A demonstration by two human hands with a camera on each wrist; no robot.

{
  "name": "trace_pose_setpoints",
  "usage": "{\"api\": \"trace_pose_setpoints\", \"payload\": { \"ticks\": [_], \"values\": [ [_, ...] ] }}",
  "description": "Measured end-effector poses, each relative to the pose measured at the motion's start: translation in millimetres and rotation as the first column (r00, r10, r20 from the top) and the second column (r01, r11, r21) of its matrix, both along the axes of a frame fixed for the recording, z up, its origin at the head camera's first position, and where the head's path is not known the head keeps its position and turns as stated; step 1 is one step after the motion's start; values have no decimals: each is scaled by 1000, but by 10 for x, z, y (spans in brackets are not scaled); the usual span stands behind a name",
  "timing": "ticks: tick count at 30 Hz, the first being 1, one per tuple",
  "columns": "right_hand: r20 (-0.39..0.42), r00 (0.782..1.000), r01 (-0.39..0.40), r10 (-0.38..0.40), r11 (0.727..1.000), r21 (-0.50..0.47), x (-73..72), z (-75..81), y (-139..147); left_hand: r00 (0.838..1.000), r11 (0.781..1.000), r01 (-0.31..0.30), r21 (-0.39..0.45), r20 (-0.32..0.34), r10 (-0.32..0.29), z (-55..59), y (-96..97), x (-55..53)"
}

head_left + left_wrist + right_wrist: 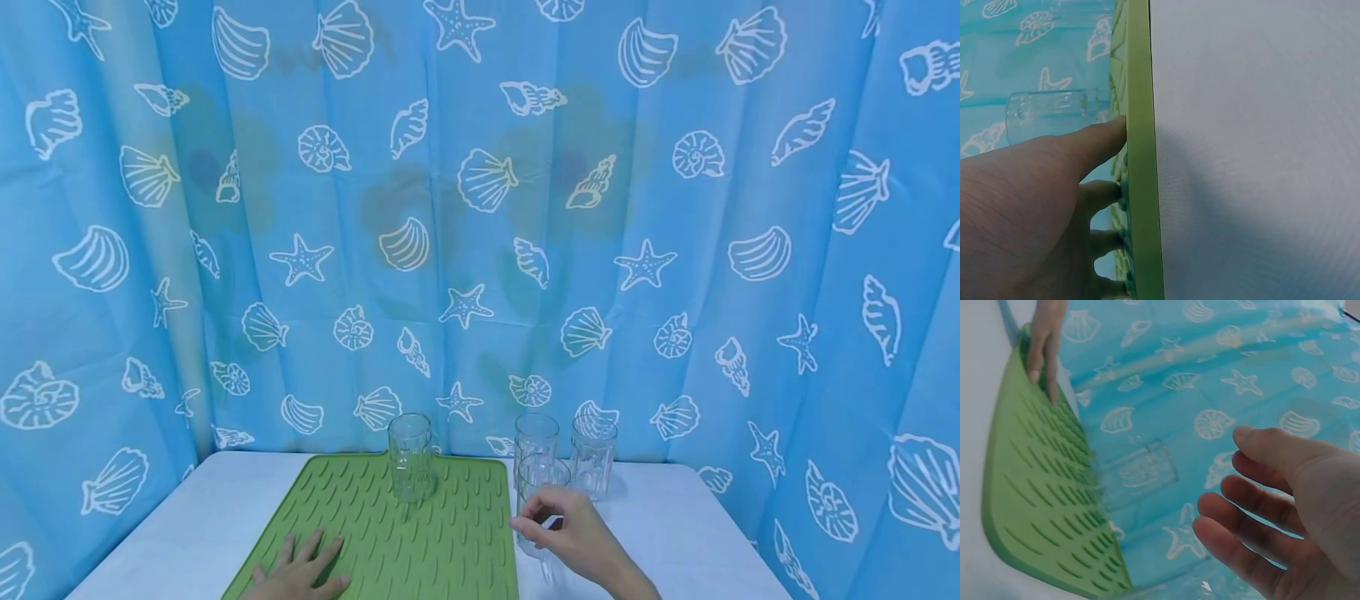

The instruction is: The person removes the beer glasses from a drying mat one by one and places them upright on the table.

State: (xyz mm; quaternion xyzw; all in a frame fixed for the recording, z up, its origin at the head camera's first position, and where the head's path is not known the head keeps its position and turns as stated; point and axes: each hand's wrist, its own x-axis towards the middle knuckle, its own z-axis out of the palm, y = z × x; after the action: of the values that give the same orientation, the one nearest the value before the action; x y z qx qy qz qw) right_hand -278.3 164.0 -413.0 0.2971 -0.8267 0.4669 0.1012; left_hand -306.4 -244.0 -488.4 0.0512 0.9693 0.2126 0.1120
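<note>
My left hand [296, 573] rests with spread fingers on the green ribbed drying mat [461, 533], near its left side. In the left wrist view, the fingertips of that hand [1035, 206] press on the mat's top side [1142, 187]. One clear drinking glass [411, 458] stands upright toward the back of the mat. My right hand [573, 529] hovers just right of the mat, fingers loosely bent, overlapping a nearer clear glass [534, 477]. The right wrist view shows a gap between thumb and fingers [1229, 537], with nothing held.
Two more clear glasses, one behind the nearer glass [537, 427] and one to its right [594, 458], stand at the back of the white table [675, 533]. A blue curtain [480, 250] with white shells and starfish hangs behind and along both sides.
</note>
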Motion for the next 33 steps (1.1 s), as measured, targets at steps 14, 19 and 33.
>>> {"api": "trace_pose_setpoints", "payload": {
  "ticks": [14,19,33],
  "values": [
    [61,992,-115,115,993,-3,-19,-183,-230,1000,1000,-11,9,8,11,-4,-1,-2],
    [66,989,-133,132,991,14,-23,-229,-287,1000,1000,1,6,-4,-1,3,-9,-2],
    [209,974,-100,90,994,39,-155,-298,-519,1000,1000,2,10,-5,-2,-25,-16,-14]
  ]
}}
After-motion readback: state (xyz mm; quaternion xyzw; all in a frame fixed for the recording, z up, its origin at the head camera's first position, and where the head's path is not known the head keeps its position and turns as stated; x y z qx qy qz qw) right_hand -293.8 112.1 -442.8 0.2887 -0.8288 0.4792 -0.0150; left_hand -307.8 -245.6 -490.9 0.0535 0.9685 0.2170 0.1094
